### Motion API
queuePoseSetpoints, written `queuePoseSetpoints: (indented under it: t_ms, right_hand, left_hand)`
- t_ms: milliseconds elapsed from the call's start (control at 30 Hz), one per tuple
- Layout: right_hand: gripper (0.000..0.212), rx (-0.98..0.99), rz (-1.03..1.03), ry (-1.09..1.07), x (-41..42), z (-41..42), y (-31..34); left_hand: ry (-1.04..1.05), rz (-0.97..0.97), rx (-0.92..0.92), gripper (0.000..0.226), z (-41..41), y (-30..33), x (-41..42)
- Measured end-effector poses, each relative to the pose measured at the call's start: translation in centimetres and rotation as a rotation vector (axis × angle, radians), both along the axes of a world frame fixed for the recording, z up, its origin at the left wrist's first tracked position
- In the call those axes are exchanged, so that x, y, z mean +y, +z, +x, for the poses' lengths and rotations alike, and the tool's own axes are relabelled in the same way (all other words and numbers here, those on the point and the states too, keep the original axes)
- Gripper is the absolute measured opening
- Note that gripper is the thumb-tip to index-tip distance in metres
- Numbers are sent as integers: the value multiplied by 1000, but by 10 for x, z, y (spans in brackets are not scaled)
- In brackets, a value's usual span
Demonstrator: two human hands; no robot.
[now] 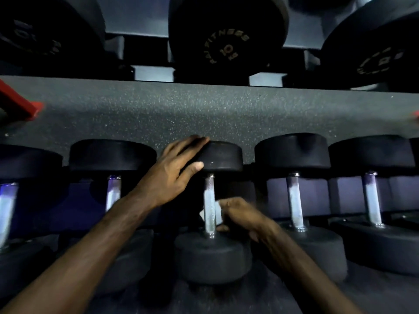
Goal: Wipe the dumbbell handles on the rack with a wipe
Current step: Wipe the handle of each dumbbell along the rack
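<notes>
Rack (pixel 226 114): one speckled grey shelf bar runs across the middle of the view, with a row of dumbbells cradled below it and more above.
Lower-row dumbbells: five with bare handles in view, lying side by side, one head far and one near; a sixth shows only as a sliver at the right edge.
Upper-row dumbbells: three round heads in view, the middle one (pixel 226 37) printed with a 10.
Centre dumbbell (pixel 213 257): the one in hand, middle of the lower row. Judged heavy and rigid, rubber-like heads, unlikely to shift under a wipe; best steadied at a head, not lifted.
Handle (pixel 209 196): one bright knurled metal bar between the heads — judged stiff, rough enough to drag at a soft wipe.
Left hand (pixel 179 168): one, fingers spread and laid over the far head (pixel 222 155), thumb pressing its face.
Right hand (pixel 240 214): one, fingers curled, pinching the wipe against the handle's lower part.
Wipe (pixel 218 211): one small white piece, judged light and limp — mostly hidden by the fingers and the bar.
Red pieces: two, at the left edge (pixel 18 103) and the right edge.
</notes>
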State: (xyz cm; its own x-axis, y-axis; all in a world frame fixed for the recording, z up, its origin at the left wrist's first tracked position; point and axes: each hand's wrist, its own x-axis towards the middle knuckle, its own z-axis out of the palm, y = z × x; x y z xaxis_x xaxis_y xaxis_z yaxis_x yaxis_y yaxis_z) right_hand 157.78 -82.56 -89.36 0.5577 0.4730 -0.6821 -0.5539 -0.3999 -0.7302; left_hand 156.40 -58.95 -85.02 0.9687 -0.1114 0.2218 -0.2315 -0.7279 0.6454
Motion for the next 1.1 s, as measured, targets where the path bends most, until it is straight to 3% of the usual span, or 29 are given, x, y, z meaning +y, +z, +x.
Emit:
queuePoseSetpoints:
  t_ms: [100,200,367,500,533,633,700,833,967,1100]
  right_hand:
    - [48,64,87,-67,-1,7,-5]
    - [41,31,169,-147,9,16,-13]
    - [42,106,136,224,-11,27,-18]
    - [35,-24,199,-92,5,41,-16]
    - [35,-36,210,-86,8,42,-15]
    - [34,79,137,187,-2,30,-15]
    - [35,81,113,241,-5,30,-15]
    - [34,-49,209,-51,6,37,-8]
    - [20,-89,183,-98,-9,10,-8]
    - [23,-219,210,-298,2,10,-10]
  left_hand:
    - [4,-6,-67,58,-1,-8,-2]
    - [7,-10,-90,58,0,-17,-1]
    - [-62,19,-115,60,5,-18,6]
    - [-75,4,-127,62,11,-9,14]
    - [-79,13,-139,63,12,-9,16]
    - [-115,40,-158,62,14,-13,18]
    - [-116,39,-149,61,14,-16,18]
    - [-102,17,-131,63,14,-13,18]
    - [-86,-13,-150,60,16,-13,17]
    - [-76,-36,-162,58,16,-15,16]
